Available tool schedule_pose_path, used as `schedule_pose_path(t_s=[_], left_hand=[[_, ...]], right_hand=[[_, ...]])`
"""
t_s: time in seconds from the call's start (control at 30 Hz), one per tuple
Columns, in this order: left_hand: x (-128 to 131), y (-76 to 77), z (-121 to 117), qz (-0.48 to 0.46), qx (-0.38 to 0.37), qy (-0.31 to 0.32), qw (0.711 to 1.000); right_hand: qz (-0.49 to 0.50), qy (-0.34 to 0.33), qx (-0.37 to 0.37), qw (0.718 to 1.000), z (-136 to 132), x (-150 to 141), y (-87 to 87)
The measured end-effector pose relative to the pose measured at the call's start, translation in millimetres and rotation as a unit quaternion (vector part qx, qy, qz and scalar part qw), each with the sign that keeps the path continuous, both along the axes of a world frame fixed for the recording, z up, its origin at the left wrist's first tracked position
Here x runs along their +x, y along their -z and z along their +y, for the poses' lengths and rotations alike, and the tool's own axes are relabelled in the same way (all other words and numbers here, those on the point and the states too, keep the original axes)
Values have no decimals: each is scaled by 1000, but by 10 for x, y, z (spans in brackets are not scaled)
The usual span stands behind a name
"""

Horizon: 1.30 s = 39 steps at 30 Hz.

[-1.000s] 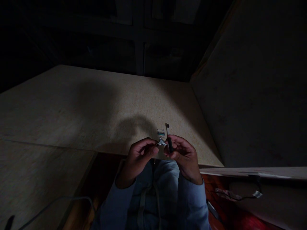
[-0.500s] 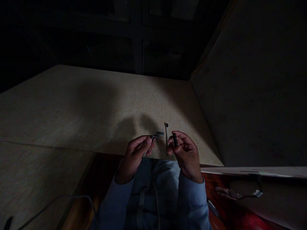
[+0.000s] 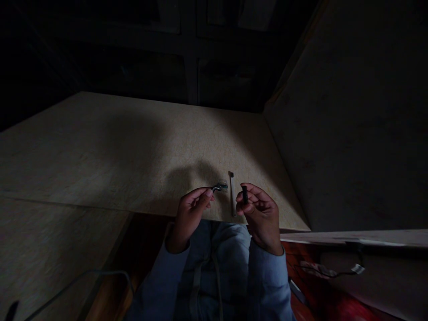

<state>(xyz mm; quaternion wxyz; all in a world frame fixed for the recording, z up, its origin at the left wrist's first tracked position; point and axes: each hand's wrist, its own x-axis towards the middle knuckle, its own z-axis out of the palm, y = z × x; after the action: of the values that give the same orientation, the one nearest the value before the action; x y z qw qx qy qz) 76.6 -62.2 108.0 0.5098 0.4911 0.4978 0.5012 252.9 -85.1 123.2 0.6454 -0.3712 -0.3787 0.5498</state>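
My left hand (image 3: pixel 191 213) pinches a small, slender dark and silvery piece (image 3: pixel 217 188) between thumb and fingers. Its tip points right, over or in front of a small clear item (image 3: pixel 224 183) on the table; whether they touch I cannot tell. My right hand (image 3: pixel 262 216) grips a short black oblong piece (image 3: pixel 245 195) upright between thumb and fingertips. Between the hands, a thin grey-handled brush (image 3: pixel 233 196), like a toothbrush with a dark head, lies on the table, head pointing away from me. Dim light hides the finer details of both held pieces.
The pale table (image 3: pixel 200 133) ends just before my lap. A dark upright panel (image 3: pixel 351 125) borders it on the right. A cable (image 3: pixel 80 274) curves at lower left, and another cord (image 3: pixel 329 275) lies at lower right.
My left hand has turned slightly, bringing its slender piece flatter and pointing more to the right. My right hand has shifted a little rightward, and the black piece stays in its grip.
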Motion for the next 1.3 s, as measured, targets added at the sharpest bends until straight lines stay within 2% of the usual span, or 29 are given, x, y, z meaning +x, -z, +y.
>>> schedule_pose_path(t_s=[0.17, 0.3, 0.53, 0.77, 0.9, 0.97, 1.1, 1.2, 1.3], left_hand=[[-19, 159, 69, 55, 32, -30, 998], [-37, 225, 109, 87, 49, -37, 994], [5, 196, 98, 84, 63, -35, 994], [103, 126, 50, 47, 13, -14, 999], [119, 133, 38, 42, 2, -2, 999], [132, 153, 37, 45, 2, -1, 999], [230, 186, 38, 70, 22, -5, 997], [390, 194, 71, 123, 48, 7, 991], [615, 188, 180, 160, 61, 31, 985]], right_hand=[[4, 21, 16, 1000, 7, -8, -11], [-4, 47, 18, 999, 7, 0, 2], [-11, 93, 25, 995, 28, 29, 32], [-12, 106, 26, 994, 27, 105, 48], [-23, 117, -3, 993, 28, 193, 81], [-40, 137, -25, 989, 31, 254, 111], [-52, 219, -57, 973, 25, 424, 175], [-39, 273, -76, 958, -6, 556, 195], [-41, 294, -89, 951, -57, 640, 194]])
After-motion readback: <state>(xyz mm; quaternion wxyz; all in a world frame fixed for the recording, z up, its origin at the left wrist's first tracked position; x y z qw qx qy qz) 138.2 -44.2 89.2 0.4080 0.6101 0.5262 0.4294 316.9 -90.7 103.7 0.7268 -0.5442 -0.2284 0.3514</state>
